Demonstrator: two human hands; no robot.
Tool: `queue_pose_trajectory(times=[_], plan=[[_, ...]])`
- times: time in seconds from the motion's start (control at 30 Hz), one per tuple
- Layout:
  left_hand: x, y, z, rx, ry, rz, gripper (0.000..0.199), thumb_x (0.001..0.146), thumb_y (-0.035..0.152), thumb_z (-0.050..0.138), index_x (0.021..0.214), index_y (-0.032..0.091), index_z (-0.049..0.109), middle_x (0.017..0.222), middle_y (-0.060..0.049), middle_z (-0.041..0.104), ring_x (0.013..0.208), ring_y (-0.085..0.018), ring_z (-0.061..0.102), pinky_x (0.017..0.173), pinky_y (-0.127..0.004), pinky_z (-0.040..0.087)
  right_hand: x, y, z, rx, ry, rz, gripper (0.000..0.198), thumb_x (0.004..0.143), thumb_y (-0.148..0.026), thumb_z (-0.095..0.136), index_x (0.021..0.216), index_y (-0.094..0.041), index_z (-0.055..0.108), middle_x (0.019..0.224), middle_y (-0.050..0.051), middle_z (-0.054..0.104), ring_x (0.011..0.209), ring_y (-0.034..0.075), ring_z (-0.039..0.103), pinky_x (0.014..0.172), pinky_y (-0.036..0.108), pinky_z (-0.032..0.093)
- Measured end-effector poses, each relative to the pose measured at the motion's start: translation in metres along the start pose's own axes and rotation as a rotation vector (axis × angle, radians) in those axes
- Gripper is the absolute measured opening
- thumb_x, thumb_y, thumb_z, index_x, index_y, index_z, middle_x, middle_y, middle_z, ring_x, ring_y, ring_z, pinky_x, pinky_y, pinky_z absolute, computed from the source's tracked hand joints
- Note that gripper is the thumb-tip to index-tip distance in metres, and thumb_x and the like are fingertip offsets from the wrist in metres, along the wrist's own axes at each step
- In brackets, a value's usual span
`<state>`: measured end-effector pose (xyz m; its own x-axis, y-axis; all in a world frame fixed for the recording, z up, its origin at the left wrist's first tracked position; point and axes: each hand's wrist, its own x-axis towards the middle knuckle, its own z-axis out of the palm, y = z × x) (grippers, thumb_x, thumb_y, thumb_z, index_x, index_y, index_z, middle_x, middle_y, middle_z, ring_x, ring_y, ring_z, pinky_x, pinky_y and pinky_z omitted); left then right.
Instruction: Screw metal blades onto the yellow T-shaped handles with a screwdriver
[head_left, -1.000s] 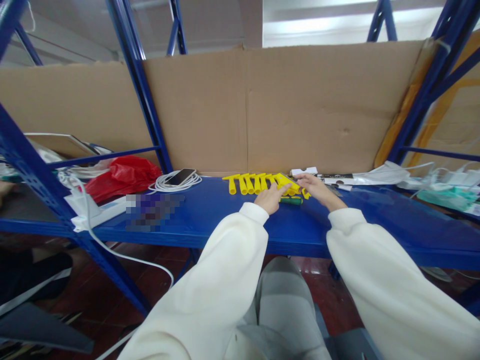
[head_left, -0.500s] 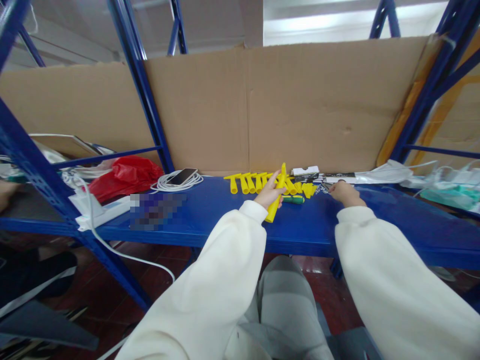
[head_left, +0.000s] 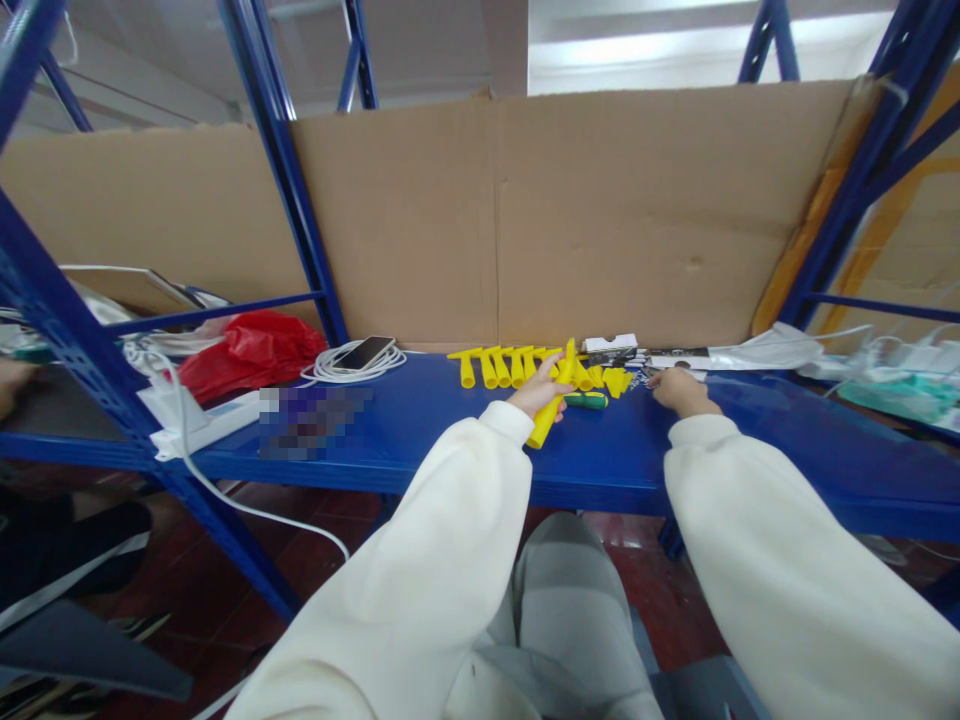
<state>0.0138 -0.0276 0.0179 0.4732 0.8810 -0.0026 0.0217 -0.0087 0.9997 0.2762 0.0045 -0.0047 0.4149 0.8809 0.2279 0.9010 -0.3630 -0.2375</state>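
My left hand [head_left: 541, 388] is wrapped round a yellow plastic handle [head_left: 546, 424], a hollow tube with a crosspiece at its far end, held tilted above the blue shelf. Over a small pile of loose metal pieces [head_left: 639, 380], likely screws, my right hand [head_left: 681, 390] has its fingers pinched together; what they hold is too small to tell. Several similar yellow T-shaped handles [head_left: 491, 372] lie in a row behind my left hand. Flat yellow pieces [head_left: 617, 383] sit between the two hands. A green and yellow screwdriver [head_left: 586, 400] lies just right of the held handle.
A small white box [head_left: 609, 343] and a plastic bag [head_left: 769, 348] lie along the cardboard back wall [head_left: 600, 220]. To the left are a phone [head_left: 365, 352] on a coiled white cable [head_left: 322, 372], a red bag [head_left: 251, 355] and blue rack posts [head_left: 289, 180]. Another person's hand shows at the far left.
My right hand has shifted slightly left and down at the small metal pieces. My left hand still holds the yellow handle, its far end tipped slightly lower.
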Motion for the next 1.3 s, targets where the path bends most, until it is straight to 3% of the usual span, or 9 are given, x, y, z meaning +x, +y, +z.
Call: queue_pose_trajectory(times=[0.2,0.4,0.67,0.87,0.97,1.1,1.2,1.3], plan=[[-0.001,0.0,0.0,0.013,0.003,-0.022,0.075,0.089,0.004,0.052,0.153,0.033,0.028,0.077,0.006,0.051,0.042,-0.005,0.045,0.043,-0.017,0.04,-0.002,-0.003,-0.001,-0.043,-0.029,-0.009,0.038,0.081,-0.011,0.058,0.113,-0.021,0.078,0.126,0.02,0.068,0.119,0.035,0.064,0.096,0.05,0.052],[0.004,-0.003,-0.002,0.038,-0.019,-0.024,0.077,0.087,0.007,0.054,0.154,0.034,0.029,0.079,0.005,0.052,0.044,-0.006,0.046,0.046,-0.019,0.042,-0.001,-0.005,-0.001,-0.1,-0.007,-0.058,0.026,0.085,-0.017,0.058,0.1,-0.021,0.078,0.114,0.018,0.072,0.111,0.031,0.068,0.089,0.043,0.054],[-0.002,0.002,0.001,0.033,-0.018,-0.055,0.075,0.088,0.005,0.05,0.154,0.033,0.029,0.077,0.006,0.05,0.043,-0.005,0.045,0.043,-0.017,0.039,-0.001,-0.008,0.0,-0.098,-0.055,-0.086,0.026,0.084,-0.014,0.054,0.099,-0.015,0.076,0.102,0.02,0.075,0.106,0.031,0.07,0.087,0.041,0.055],[-0.001,0.0,0.0,0.031,-0.062,-0.086,0.076,0.087,0.004,0.051,0.154,0.033,0.031,0.076,0.005,0.053,0.044,-0.005,0.046,0.043,-0.016,0.037,-0.003,-0.011,0.001,-0.122,-0.077,-0.105,0.029,0.086,-0.012,0.051,0.103,-0.01,0.074,0.109,0.025,0.073,0.11,0.033,0.07,0.09,0.042,0.054],[0.001,-0.002,-0.002,0.029,-0.064,-0.081,0.078,0.086,0.004,0.053,0.155,0.033,0.031,0.075,0.005,0.053,0.045,-0.006,0.047,0.045,-0.017,0.038,0.001,-0.011,0.005,-0.119,-0.066,-0.147,0.025,0.082,-0.01,0.054,0.097,-0.013,0.074,0.106,0.022,0.074,0.107,0.033,0.07,0.089,0.041,0.054],[0.004,-0.004,-0.004,0.015,-0.079,-0.071,0.08,0.086,0.004,0.055,0.156,0.033,0.03,0.074,0.005,0.054,0.045,-0.007,0.047,0.046,-0.017,0.039,0.009,-0.013,0.011,0.066,0.046,-0.276,0.016,0.078,-0.01,0.059,0.083,-0.017,0.072,0.09,0.015,0.076,0.093,0.028,0.072,0.083,0.035,0.054],[0.003,-0.003,-0.004,0.005,-0.091,-0.073,0.082,0.086,0.003,0.054,0.157,0.033,0.028,0.074,0.004,0.055,0.045,-0.007,0.047,0.045,-0.017,0.038,0.012,-0.022,0.014,0.385,0.14,-0.415,0.009,0.08,-0.016,0.059,0.075,-0.018,0.067,0.083,0.011,0.074,0.082,0.024,0.07,0.081,0.033,0.054],[0.002,-0.002,-0.003,0.002,-0.092,-0.078,0.082,0.086,0.003,0.054,0.158,0.032,0.027,0.074,0.004,0.055,0.044,-0.007,0.047,0.044,-0.017,0.037,0.008,-0.034,0.016,0.67,0.144,-0.525,0.01,0.08,-0.026,0.063,0.072,-0.021,0.062,0.079,0.007,0.072,0.078,0.022,0.067,0.081,0.036,0.055]])
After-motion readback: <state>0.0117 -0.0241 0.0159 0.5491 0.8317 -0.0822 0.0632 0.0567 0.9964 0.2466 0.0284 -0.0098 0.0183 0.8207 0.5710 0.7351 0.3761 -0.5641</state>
